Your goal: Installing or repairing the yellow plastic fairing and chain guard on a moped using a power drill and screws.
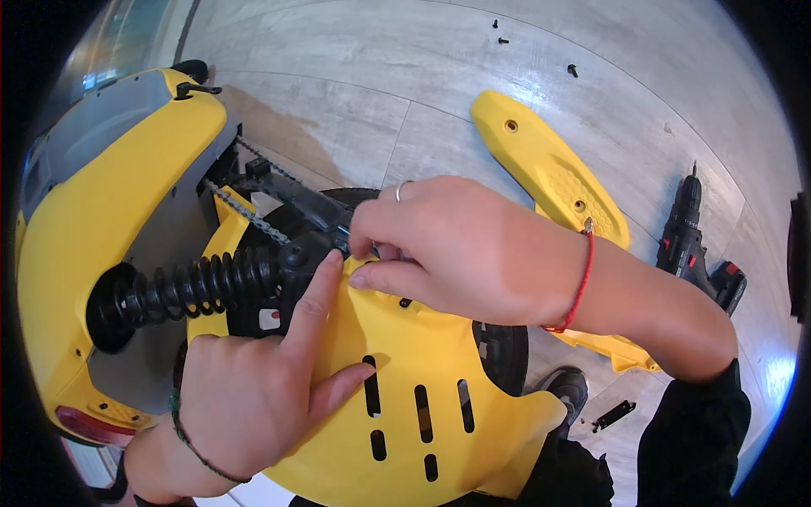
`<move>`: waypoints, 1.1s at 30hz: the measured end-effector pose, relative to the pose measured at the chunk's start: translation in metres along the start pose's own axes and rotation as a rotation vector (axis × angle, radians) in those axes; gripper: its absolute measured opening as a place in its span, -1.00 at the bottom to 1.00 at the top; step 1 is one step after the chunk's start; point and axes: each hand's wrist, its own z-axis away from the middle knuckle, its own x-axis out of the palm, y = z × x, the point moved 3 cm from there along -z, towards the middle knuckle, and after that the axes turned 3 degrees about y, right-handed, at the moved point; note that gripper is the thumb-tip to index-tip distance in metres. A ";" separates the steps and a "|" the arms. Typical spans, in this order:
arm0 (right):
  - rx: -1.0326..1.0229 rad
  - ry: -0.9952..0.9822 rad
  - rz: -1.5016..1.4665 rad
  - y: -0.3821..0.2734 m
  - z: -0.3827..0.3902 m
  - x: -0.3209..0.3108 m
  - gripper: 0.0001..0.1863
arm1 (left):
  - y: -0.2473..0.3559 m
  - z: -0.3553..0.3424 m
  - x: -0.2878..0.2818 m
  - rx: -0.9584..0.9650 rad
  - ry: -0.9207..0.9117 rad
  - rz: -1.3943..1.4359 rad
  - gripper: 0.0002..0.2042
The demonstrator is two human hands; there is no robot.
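Observation:
A yellow slotted plastic mudguard (338,448) covers a black-tired wheel (507,363) in front of me. My left hand (241,397) rests on its left side, index finger and thumb stretched apart, the index tip beside a black bracket (308,252). At the mudguard's upper edge, my right hand (473,249) has its fingers curled together in a pinch. Whatever lies between those fingertips is hidden. A small dark fastener (405,302) shows just below the right thumb. From the bracket, a black coil-spring shock absorber (198,287) runs left into the yellow-and-grey vehicle body (160,182).
A chain (253,215) runs above the spring. Beyond my right forearm lie a yellow cover (549,160) and a black cordless drill (686,224). Several black screws (573,71) are scattered on the far floor. A small black part (614,415) lies near a shoe (568,387).

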 end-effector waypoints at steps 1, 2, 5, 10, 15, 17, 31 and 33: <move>-0.006 -0.001 0.004 -0.001 0.001 0.002 -0.83 | 0.000 0.001 0.001 0.000 0.007 0.003 -0.16; -0.010 0.011 -0.044 -0.001 0.004 0.002 -0.84 | 0.000 0.002 0.000 -0.004 0.014 0.004 -0.16; 0.031 -0.027 -0.094 -0.004 0.004 -0.003 -0.86 | -0.001 0.005 0.002 -0.027 -0.001 -0.006 -0.18; 0.163 -0.210 0.121 -0.014 -0.005 -0.006 -0.72 | -0.001 0.011 0.005 -0.046 0.068 0.025 -0.25; 0.063 -0.211 0.324 -0.020 -0.013 -0.001 -0.62 | -0.001 0.035 0.003 -0.013 0.232 0.139 -0.43; 0.060 -0.223 0.375 -0.025 -0.014 -0.002 -0.61 | -0.003 0.047 0.006 -0.021 0.285 0.180 -0.50; 0.189 -0.283 0.381 -0.028 -0.014 0.003 -0.62 | -0.010 0.088 0.026 0.107 0.748 0.259 -0.76; 0.231 -0.290 0.375 -0.032 -0.010 0.000 -0.60 | -0.011 0.088 0.028 0.128 0.791 0.229 -0.75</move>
